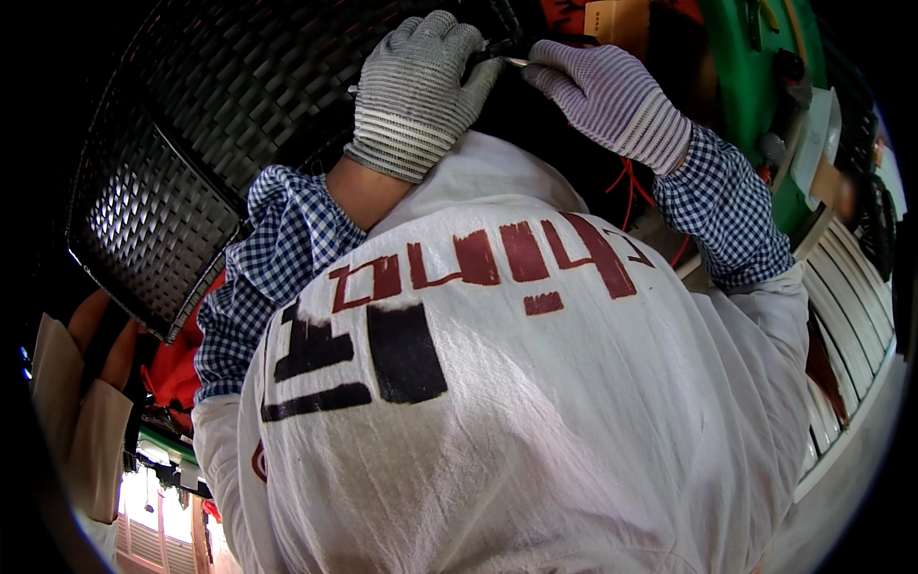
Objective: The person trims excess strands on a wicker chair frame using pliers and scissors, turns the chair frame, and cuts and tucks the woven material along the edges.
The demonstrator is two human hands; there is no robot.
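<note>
My left hand (416, 96), in a grey-and-white striped knit glove, is curled at the dark upper edge of a black woven wicker piece (249, 86). Its thumb reaches toward a black strand (495, 50) between my hands, and the fingers close around that strand. My right hand (612, 100), in a similar glove with a purplish tint, is pinched closed just to the right. From its fingertips a thin pale tip (517, 62) points at the strand; the rest of this object is hidden in the grip. Both forearms wear blue-and-white checked sleeves.
A green curved surface (755, 57) with small tools on it stands at the upper right, beside a cardboard box (617, 21). Red cord (631, 182) hangs below my right hand. White slats (846, 297) lie at the right; red cloth (175, 368) is at the left.
</note>
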